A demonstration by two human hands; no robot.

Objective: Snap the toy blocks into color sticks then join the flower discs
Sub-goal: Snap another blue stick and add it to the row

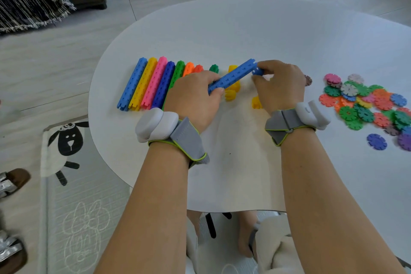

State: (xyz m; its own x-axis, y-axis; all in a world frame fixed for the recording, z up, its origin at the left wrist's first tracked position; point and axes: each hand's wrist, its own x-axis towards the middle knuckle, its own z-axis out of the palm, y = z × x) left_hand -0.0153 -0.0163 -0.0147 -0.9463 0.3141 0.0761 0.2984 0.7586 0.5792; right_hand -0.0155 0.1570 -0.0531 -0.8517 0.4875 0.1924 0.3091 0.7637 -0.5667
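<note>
Block stage well along: finished color sticks (pixel 153 83) lie side by side, far left on the desk (pixel 244 35). Left hand (pixel 193 95) grips a blue stick (pixel 232 77); right hand (pixel 279 83) pinches a blue block (pixel 258 71) against its far end. Yellow blocks (pixel 232 92) loose; flower discs (pixel 364 104), right, unjoined.

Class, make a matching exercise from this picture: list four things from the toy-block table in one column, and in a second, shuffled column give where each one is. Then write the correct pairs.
Things
1. Long blue plastic block stick
2. Pink plastic block stick
3. Pile of mixed-colour plastic flower discs
4. Single blue flower disc

Places
A. Lying alone on the white table, nearer than the pile
B. Held between left hand and right hand
C. Heaped at the table's right side
D. Lying in the row of finished sticks

Pairs: 1-B, 2-D, 3-C, 4-A
</note>
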